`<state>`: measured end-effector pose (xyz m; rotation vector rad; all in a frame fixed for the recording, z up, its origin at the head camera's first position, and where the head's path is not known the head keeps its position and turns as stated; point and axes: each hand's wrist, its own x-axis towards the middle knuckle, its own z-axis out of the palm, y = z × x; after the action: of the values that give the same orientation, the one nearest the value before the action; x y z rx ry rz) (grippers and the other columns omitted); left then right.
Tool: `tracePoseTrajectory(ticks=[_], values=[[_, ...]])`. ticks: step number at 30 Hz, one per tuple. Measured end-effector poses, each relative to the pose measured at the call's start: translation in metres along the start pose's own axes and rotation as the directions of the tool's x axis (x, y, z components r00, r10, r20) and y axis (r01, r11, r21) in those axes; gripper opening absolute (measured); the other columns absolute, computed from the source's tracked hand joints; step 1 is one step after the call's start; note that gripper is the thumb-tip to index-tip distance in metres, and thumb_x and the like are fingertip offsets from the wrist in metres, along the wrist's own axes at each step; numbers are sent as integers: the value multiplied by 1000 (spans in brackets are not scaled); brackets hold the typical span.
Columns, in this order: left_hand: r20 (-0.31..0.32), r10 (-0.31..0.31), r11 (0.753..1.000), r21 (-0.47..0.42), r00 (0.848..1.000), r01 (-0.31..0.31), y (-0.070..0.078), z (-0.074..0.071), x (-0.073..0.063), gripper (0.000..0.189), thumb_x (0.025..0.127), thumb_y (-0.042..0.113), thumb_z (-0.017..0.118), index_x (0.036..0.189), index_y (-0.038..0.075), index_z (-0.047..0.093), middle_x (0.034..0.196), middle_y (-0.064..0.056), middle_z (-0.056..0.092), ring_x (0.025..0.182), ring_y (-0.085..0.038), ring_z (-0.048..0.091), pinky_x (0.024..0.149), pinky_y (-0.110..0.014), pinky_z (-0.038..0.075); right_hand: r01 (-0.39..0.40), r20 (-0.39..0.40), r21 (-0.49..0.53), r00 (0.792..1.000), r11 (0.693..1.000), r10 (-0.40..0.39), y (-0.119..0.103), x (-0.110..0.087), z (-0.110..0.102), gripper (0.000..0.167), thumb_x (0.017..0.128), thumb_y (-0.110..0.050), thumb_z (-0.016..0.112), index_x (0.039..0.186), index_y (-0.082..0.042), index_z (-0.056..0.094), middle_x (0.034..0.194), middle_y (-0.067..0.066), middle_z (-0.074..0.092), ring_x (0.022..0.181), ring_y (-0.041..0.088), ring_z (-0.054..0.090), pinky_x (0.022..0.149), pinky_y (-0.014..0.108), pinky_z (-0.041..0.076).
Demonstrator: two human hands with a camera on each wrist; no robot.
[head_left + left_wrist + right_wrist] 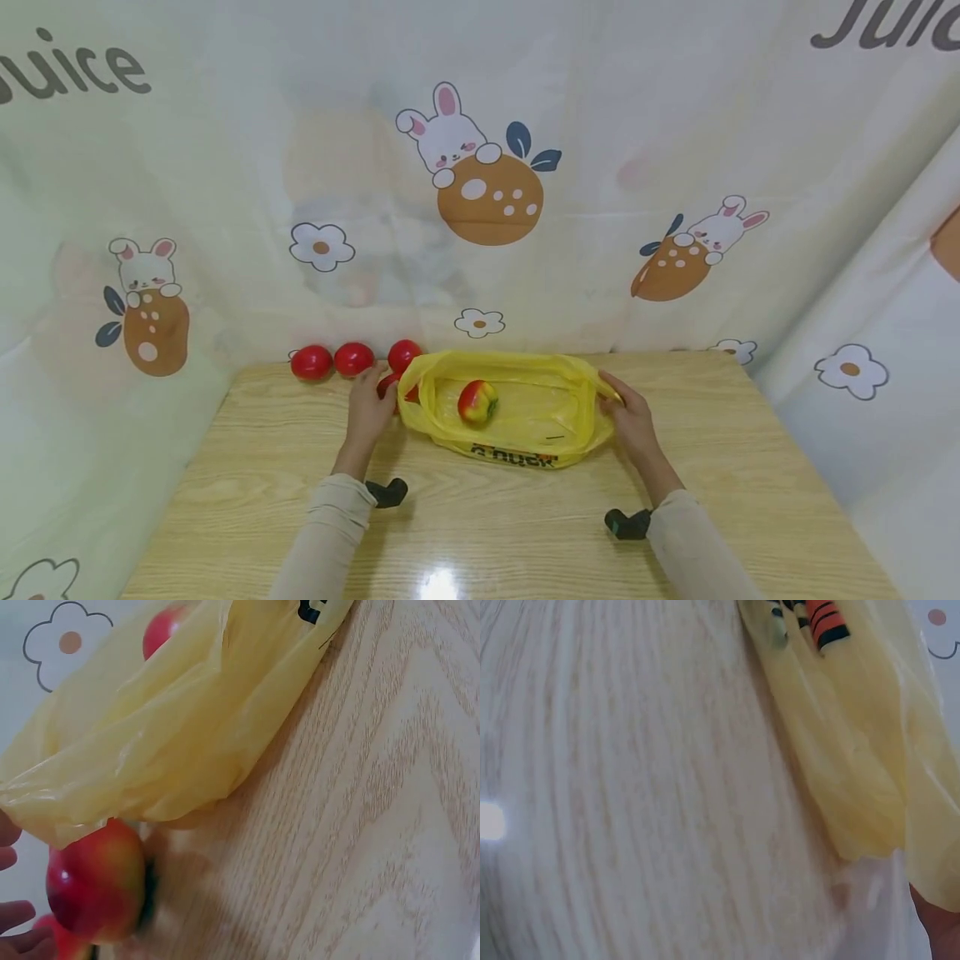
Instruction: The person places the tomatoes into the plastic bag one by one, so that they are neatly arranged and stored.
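Observation:
A yellow plastic bag (517, 446) with black lettering lies mouth up on the table, its opening spread wide. Inside it sits a red-and-yellow fruit (474, 402). My right hand (633, 417) grips the bag's right rim; in the right wrist view, part of that hand (937, 926) shows under the plastic. Beside the bag's left end, my left hand (369, 408) is at another red fruit (387, 385), its fingers spread apart. The left wrist view shows that red-and-yellow fruit (97, 889) partly under the bag's edge, with fingertips (15, 915) to its left.
Along the table's back edge, left of the bag, stand red fruits: one at far left (311, 363), one beside it (354, 359) and one near the bag (403, 355). A printed curtain (570, 275) hangs behind. Black devices (628, 524) are strapped at both wrists.

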<state>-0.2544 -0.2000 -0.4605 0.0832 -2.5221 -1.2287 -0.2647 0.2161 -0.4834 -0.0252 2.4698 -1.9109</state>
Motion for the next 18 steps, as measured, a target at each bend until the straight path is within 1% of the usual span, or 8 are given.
tracePoseTrajectory(ticks=[3,6,9,13,15,18], values=[[28,-11,1000,20,1000,11,-1,3,1,40,93,5,60,130,-9,55,134,-35,49,127,-50,46,107,-60,37,15,5,31,1000,999,-15,-4,0,1,51,101,4,37,152,-4,33,160,17,25,138,37,40,95,14,46],[63,-17,999,30,998,15,-4,6,1,40,92,4,61,130,-9,55,136,-35,47,128,-50,45,108,-59,38,19,6,24,1000,1000,-19,-6,-1,1,51,102,3,38,152,-4,33,160,16,25,137,37,41,91,10,46],[103,-33,999,41,994,29,-8,8,2,43,91,5,62,132,-8,54,139,-35,45,130,-51,43,109,-60,36,13,4,20,1000,1000,-13,-7,-2,2,51,102,4,38,152,-4,33,160,16,25,138,36,41,93,12,46],[153,-51,997,72,987,40,-14,12,2,51,90,6,62,138,-6,49,142,-37,41,132,-53,40,109,-61,35,6,1,30,1000,1000,-6,-6,-4,1,52,101,5,36,152,-5,33,160,15,25,137,35,41,97,17,48],[169,-61,996,79,984,48,-16,15,2,55,89,5,62,141,-5,46,144,-37,39,133,-54,38,109,-62,34,7,2,35,1000,999,-7,-6,-5,1,52,101,5,35,152,-5,33,160,15,25,137,35,42,97,19,48],[166,-73,996,71,983,62,-19,18,2,58,89,5,64,143,-3,45,146,-36,38,135,-52,36,110,-61,34,8,6,28,1000,1000,-9,-5,-5,-1,52,101,4,36,152,-5,34,161,15,25,137,35,42,98,21,48]])
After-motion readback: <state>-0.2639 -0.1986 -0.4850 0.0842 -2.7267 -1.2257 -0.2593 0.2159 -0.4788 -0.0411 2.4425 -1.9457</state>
